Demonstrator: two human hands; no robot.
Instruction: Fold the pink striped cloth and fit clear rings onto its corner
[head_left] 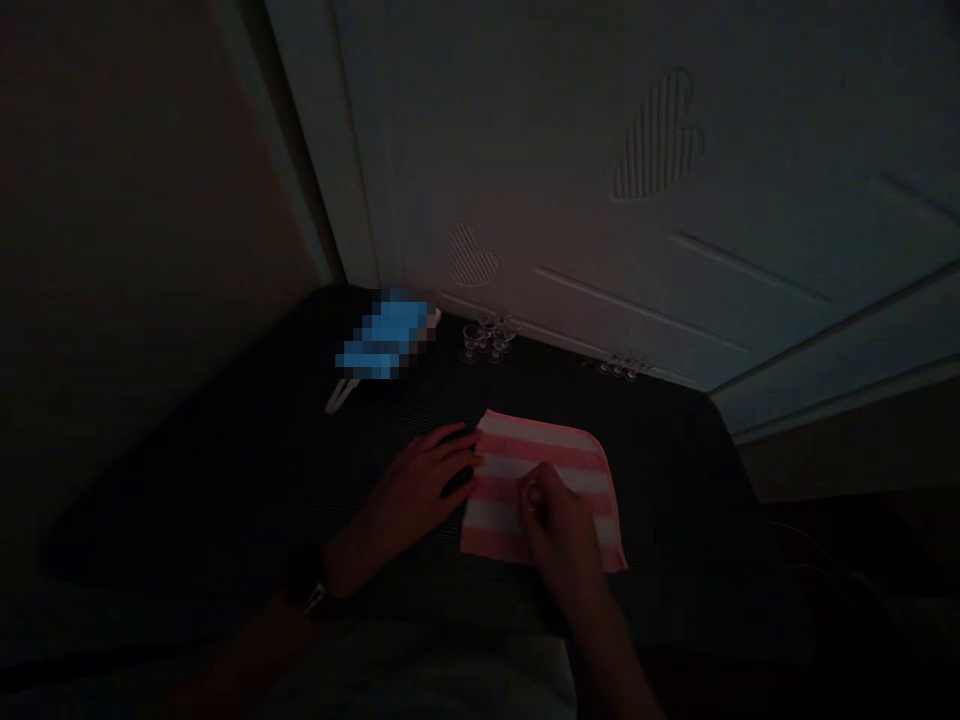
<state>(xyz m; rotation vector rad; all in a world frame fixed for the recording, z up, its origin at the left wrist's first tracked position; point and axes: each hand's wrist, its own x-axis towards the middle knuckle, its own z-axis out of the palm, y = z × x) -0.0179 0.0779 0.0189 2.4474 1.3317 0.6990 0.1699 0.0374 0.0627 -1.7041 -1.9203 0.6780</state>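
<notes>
On the dark tabletop [247, 480], a blue, pixelated item [386, 340] lies left of centre in the upper half, a pale strap [341, 395] trailing below it; lower down, the left hand [424, 480] rests palm down, its fingers slightly apart, their tips at the left edge of the pink-and-white striped cloth [540, 436]; above the cloth, near the white panel [555, 150], stands a cluster of small clear pieces [487, 342]; the cloth lies flat just below and right of the frame's centre; over it the right hand [559, 515] has its fingers curled together, seemingly closed on a small shiny piece [532, 494], though the dimness hides the grip; farther right, a second row of clear pieces [619, 369] sits by the panel; the step in hand looks like rubbing the piece on the cloth; the next move probably calls for a light pinch with the cloth steadied.
</notes>
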